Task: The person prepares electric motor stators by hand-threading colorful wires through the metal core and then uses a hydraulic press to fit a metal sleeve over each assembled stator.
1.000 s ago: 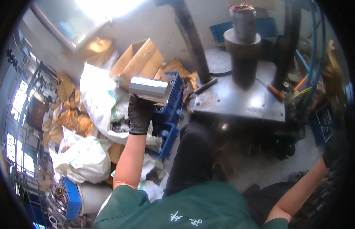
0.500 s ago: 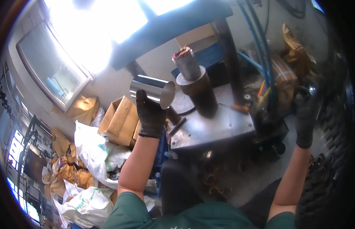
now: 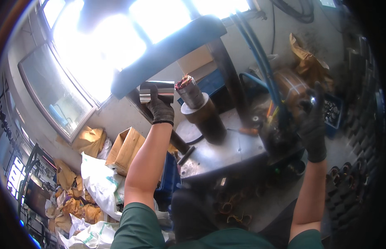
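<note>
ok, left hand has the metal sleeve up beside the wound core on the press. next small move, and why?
Probably shift the shiny metal sleeve right until it sits over the copper-wound core. The gloved left hand holds it level with the core's top but off to the left, and the right hand is by the hoses.

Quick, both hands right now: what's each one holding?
Left hand: closed around a shiny metal cylinder.
Right hand: raised by the press controls; cannot tell whether it grips anything.

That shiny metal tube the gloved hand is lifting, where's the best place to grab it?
Around its round side wall, near the middle, coming from below, as the left hand does now. The metal sleeve lies sideways, so its smooth curved wall fits the palm and its open ends stay free.
</note>
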Motion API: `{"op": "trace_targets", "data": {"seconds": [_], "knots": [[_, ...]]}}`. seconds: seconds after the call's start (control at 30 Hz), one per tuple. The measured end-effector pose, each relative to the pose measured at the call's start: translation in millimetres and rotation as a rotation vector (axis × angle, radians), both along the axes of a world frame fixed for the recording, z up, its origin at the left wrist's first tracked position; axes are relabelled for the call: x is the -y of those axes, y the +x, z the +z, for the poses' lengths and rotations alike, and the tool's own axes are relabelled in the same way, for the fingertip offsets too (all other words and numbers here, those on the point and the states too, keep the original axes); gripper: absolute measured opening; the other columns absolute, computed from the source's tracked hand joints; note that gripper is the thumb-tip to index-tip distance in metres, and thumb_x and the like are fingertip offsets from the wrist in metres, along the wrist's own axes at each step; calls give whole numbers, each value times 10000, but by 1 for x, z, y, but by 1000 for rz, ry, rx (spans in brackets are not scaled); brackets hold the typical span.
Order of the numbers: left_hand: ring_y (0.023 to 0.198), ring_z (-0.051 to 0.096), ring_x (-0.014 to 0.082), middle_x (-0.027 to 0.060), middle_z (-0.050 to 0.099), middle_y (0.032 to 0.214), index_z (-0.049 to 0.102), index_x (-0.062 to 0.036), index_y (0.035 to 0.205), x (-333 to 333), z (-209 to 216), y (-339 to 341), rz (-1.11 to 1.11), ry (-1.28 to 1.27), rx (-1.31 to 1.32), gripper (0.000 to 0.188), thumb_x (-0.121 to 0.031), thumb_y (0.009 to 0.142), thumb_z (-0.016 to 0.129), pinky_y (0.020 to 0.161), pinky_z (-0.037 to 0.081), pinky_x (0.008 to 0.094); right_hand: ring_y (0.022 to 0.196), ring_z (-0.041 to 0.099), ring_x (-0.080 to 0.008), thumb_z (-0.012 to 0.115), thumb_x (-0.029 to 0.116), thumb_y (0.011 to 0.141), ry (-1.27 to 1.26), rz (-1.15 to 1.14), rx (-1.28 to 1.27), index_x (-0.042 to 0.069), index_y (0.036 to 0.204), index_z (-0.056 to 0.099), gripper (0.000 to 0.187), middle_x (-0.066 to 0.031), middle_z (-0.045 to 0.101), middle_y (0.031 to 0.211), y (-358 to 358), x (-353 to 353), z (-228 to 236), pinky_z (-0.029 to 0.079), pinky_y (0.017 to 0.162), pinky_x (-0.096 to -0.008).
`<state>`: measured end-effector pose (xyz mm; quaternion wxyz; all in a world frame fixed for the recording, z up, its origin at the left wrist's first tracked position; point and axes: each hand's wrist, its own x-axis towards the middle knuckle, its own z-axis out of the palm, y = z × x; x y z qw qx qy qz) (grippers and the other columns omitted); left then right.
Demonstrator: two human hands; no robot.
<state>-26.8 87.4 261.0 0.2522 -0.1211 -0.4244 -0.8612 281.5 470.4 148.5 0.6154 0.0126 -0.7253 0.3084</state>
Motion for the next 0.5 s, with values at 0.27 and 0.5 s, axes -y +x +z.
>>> {"op": "trace_targets", "data": {"seconds": [0.27, 0.5], "knots": [[1000, 695, 260, 70, 680, 1153, 608, -82, 1291, -11, 20, -65, -35, -11, 90, 546, -310, 865, 861, 834, 586, 439, 1107, 563, -232, 570, -95, 925, -107, 116, 13, 204, 1666, 236, 865, -166, 480, 1383, -1, 4, -1, 542, 933, -377], [956, 699, 247, 96, 683, 1133, 629, -2, 1258, -19, 35, -124, -178, -54, 64, 601, -323, 826, 896, 821, 586, 413, 1039, 573, -209, 572, -94, 941, -119, 93, 20, 213, 1657, 263, 838, -155, 485, 1366, -2, 2, -2, 554, 899, -372]]}}
